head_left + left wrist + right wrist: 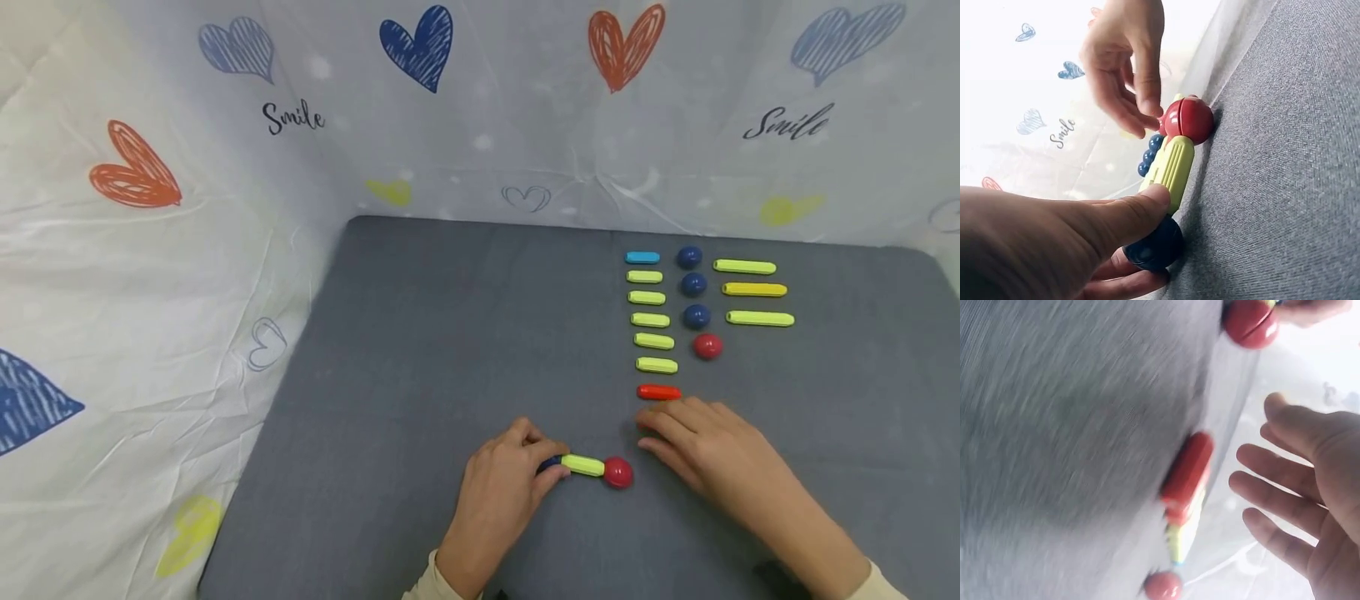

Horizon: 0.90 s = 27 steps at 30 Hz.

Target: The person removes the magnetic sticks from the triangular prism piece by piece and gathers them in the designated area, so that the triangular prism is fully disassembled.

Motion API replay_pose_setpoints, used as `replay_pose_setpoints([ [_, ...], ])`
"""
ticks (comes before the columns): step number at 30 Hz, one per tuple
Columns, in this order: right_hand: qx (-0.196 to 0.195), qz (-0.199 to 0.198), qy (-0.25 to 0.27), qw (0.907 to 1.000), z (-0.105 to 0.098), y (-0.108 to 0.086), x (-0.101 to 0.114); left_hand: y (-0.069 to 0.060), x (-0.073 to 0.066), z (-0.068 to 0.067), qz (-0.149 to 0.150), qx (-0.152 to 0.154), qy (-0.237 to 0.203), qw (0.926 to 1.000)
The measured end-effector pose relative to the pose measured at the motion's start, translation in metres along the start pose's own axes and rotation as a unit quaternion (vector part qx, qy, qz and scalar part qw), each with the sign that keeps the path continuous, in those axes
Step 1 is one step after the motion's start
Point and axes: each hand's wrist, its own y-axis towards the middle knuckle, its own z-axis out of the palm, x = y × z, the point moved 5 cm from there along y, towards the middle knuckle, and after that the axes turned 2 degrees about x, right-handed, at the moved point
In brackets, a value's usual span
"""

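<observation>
My left hand (501,492) holds a small joined piece near the front of the grey table. That piece has a dark blue ball (1159,245) at one end, a yellow-green rod (582,465) in the middle and a red ball (618,472) at the other end. In the left wrist view, thumb and fingers grip it at the blue ball. To the right, my right hand (701,442) is held with nothing between its fingers, close to a short red rod (658,392). The right wrist view shows its fingers spread apart, and the red rod is blurred there.
Above the red rod runs a column of short yellow-green rods (649,320), topped by a blue rod (642,257). Beside it stand dark blue balls (696,316) and another red ball (707,346). Longer yellow-green and yellow rods (754,289) lie farther right. A patterned white cloth (480,125) hangs behind.
</observation>
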Motion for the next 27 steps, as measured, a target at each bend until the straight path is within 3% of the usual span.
replay_pose_setpoints([
  [8, 0.055, -0.008, 0.042, 0.9976, 0.009, -0.003, 0.033, 0.0, 0.0, -0.001, 0.004, 0.001, 0.006, 1.0],
  [15, 0.105, 0.016, 0.055, 0.9928, 0.019, -0.005, 0.04, 0.0, -0.001, 0.001, 0.0, 0.003, 0.001, 1.0],
  [27, 0.102, 0.004, 0.056, 0.9932, 0.023, -0.005, 0.044, -0.001, -0.001, 0.0, 0.004, 0.001, -0.006, 1.0],
])
